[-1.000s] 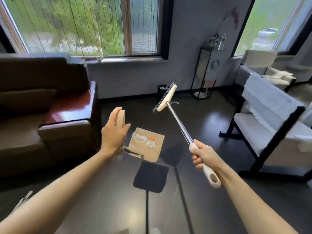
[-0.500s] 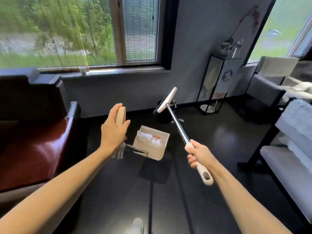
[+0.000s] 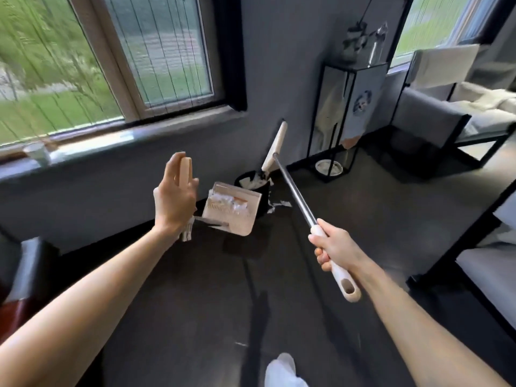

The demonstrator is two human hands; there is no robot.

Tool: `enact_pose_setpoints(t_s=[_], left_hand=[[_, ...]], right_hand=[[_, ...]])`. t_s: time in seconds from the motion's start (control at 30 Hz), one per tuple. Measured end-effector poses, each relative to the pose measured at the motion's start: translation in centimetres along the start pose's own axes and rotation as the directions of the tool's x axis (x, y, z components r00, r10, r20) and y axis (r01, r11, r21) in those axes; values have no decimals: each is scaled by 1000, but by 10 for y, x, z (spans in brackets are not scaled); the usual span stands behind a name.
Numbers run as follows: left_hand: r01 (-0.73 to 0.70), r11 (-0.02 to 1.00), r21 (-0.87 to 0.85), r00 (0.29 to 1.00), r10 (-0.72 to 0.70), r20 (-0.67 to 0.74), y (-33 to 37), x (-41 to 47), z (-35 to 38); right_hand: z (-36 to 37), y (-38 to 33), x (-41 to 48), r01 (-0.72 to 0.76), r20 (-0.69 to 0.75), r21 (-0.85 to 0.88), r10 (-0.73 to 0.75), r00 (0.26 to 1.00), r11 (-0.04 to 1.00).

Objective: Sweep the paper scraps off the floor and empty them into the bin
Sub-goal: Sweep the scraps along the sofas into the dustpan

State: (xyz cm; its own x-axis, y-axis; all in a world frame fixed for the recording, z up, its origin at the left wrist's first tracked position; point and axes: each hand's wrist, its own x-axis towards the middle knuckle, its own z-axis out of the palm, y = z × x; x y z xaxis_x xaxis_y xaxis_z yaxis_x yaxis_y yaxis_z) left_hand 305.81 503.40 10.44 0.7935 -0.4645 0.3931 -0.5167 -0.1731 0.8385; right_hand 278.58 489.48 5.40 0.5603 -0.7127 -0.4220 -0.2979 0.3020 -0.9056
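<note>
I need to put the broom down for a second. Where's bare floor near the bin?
Bare floor lies between your forearms, ahead of the shoe. More lies right of the broom shaft, toward the black stand. It is crowded around the bin, where the dustpan, the broom head and loose scraps gather.

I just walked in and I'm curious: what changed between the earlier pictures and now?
The person has walked up to the bin, which now sits just beyond the dustpan; the broom has swung more upright, head near it. Unchanged: left hand holds the dustpan with paper scraps inside, right hand grips the broom.
</note>
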Motion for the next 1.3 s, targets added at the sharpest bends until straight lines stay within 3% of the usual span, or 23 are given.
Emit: enact_pose_setpoints(t_s=[0.2,0.37,0.53,0.63,0.73,0.83,0.93,1.03,1.13,1.3], left_hand=[[-107,988,109,994,103,43,-17,116,77],[-285,934,218,932,216,292,-17,195,129],[-569,708,418,721,184,668,-44,257,183],[-695,585,418,572,98,814,-61,266,215],[-742,596,306,428,70,901,-73,268,238],[-687,698,202,335,58,941,-70,273,255],[-504,822,266,360,-80,929,-64,274,271],[-346,849,399,372,-267,889,-63,267,285],[-239,867,437,353,-342,871,-62,258,299],[-579,631,517,464,-266,845,-60,252,320]], right_hand=[[-28,-58,111,-51,-44,49,53,998,998],[-41,-90,171,-82,-83,92,90,992,992],[-40,-103,212,-85,-132,119,101,986,989],[-36,-112,227,-80,-158,142,103,982,987],[-39,-126,239,-82,-161,171,110,981,982],[-45,-136,248,-93,-163,163,120,979,982],[-56,-142,252,-90,-153,172,117,981,981],[-67,-144,254,-93,-139,167,117,983,981],[-73,-144,257,-79,-135,153,100,986,985],[-78,-138,267,-77,-123,161,97,988,984]])
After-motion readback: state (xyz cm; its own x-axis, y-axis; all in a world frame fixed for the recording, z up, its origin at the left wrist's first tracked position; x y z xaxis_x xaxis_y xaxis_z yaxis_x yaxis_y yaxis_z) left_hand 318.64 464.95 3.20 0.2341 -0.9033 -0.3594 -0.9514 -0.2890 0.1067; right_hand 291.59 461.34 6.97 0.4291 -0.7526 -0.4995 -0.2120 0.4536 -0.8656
